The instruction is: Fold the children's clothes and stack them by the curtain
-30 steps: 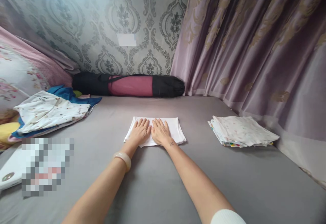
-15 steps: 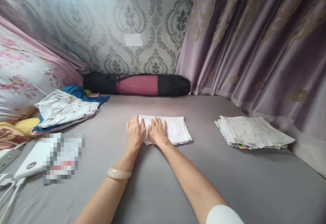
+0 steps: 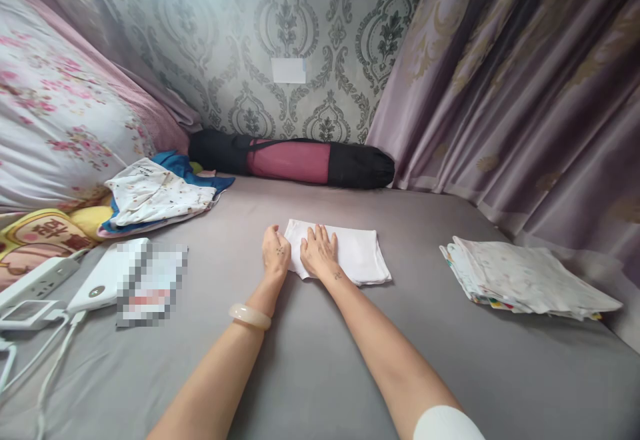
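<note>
Folded white cloth [image 3: 357, 253] lies flat mid-pic on grey sheet [image 3: 320, 373]; R hand [image 3: 320, 251] rests palm-down on it w/ fingers slightly spread, L hand [image 3: 276, 251] is curled at its L edge, can't tell if pinching fabric. Well apart to R: stack of folded cloths [image 3: 530, 273]; to L: spotted garment [image 3: 157, 193], white device [image 3: 113, 273] & pwr strip [image 3: 43, 280]; black-&-red roll bag [image 3: 287, 160] at back, nr patterned wall [image 3: 220, 40].
</note>
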The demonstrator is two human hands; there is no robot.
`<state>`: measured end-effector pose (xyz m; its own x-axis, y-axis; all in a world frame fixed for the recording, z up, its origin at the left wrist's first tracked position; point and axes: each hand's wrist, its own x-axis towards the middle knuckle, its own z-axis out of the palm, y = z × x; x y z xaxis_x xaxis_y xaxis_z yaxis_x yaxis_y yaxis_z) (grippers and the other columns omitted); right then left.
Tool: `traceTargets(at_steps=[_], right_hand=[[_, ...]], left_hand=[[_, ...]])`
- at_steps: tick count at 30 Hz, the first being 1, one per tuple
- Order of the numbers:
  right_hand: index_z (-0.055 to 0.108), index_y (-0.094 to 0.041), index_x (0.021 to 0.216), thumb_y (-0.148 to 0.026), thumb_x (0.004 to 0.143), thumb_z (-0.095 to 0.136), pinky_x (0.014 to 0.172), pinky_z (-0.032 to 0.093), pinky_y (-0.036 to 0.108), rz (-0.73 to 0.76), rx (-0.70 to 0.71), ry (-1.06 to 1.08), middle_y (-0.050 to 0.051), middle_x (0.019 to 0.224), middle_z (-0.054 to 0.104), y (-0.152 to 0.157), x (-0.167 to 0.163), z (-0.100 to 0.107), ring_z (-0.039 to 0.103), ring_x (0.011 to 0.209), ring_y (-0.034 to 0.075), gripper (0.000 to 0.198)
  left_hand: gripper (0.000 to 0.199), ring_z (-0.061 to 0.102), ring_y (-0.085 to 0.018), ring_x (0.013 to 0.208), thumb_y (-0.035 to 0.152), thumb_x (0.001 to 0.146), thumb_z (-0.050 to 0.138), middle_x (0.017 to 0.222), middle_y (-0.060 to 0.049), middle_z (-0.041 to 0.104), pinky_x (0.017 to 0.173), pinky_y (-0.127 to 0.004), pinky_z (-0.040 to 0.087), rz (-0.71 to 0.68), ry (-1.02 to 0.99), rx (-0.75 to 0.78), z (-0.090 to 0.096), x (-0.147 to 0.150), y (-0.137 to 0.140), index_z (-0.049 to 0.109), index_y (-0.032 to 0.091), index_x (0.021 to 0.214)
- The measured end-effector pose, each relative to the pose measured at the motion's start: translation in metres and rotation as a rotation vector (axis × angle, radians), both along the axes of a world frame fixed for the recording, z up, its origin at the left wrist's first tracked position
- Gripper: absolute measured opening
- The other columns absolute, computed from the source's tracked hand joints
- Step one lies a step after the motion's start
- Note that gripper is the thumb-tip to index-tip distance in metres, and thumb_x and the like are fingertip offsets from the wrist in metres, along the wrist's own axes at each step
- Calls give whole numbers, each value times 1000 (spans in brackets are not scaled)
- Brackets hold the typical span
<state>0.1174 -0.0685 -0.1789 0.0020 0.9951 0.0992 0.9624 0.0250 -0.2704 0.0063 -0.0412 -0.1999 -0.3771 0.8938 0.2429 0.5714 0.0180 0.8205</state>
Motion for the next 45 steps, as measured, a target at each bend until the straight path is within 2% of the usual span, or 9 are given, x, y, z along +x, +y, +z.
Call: traceTargets(at_steps=[5, 9, 13, 25, 31, 39, 42, 45], right_hand=[[39, -12, 146, -36, 99, 24, 115, 9, 49, 53, -10, 10, 14, 156, 32, 11, -16, -1, 21, 145, 26, 55], [37, -12, 147, -36, 98, 25, 116, 7, 50, 68, -7, 9, 13, 155, 33, 14, -22, -5, 22, 145, 25, 56], [37, -12, 147, -35, 97, 27, 116, 7, 51, 70, 0, 7, 13, 155, 33, 15, -22, -8, 23, 144, 26, 56], [35, -12, 148, -33, 98, 26, 116, 8, 53, 57, -66, 3, 14, 156, 30, 20, -30, -2, 20, 145, 26, 55], [33, -13, 149, -34, 99, 23, 117, 9, 51, 119, -33, 44, 12, 156, 31, 25, -36, -3, 21, 145, 24, 56], [34, -15, 148, -35, 100, 22, 118, 10, 45, 135, -14, 83, 9, 155, 34, 24, -32, -4, 24, 144, 20, 54], [36, -16, 147, -32, 100, 23, 118, 13, 41, 124, 6, 96, 8, 154, 37, 17, -22, 0, 26, 143, 19, 52], [38, -16, 146, -33, 99, 26, 117, 12, 45, 90, 30, 39, 11, 154, 36, 7, -4, 2, 25, 144, 22, 51]], left_hand=[[34, 60, -25, 110, 7, 79, 36, 108, -15, 66, 100, -40, 45, 32, -20, 70, -4, -3, 3, 59, 13, 103], [28, 62, -23, 99, 9, 77, 38, 96, -10, 66, 95, -40, 48, 83, -138, 55, -10, -9, 7, 58, 17, 95], [25, 63, -21, 94, 10, 76, 39, 93, -8, 66, 92, -38, 49, 115, -224, 63, -14, -13, 10, 57, 19, 91], [20, 64, -20, 89, 12, 74, 42, 87, -6, 65, 88, -37, 50, 110, -296, 110, -12, -12, 9, 56, 20, 86], [19, 64, -21, 89, 15, 74, 43, 87, -6, 65, 87, -37, 50, 117, -281, 116, -12, -11, 8, 57, 20, 87], [23, 64, -21, 92, 13, 75, 41, 91, -8, 66, 89, -36, 50, 60, -208, 85, -8, -10, 7, 58, 18, 89], [24, 64, -22, 93, 15, 78, 41, 95, -9, 67, 88, -37, 50, 19, -118, 91, -6, -8, 5, 59, 19, 93], [25, 65, -24, 97, 15, 78, 44, 100, -9, 69, 90, -38, 49, -107, 72, 117, -4, -1, -1, 61, 21, 95]])
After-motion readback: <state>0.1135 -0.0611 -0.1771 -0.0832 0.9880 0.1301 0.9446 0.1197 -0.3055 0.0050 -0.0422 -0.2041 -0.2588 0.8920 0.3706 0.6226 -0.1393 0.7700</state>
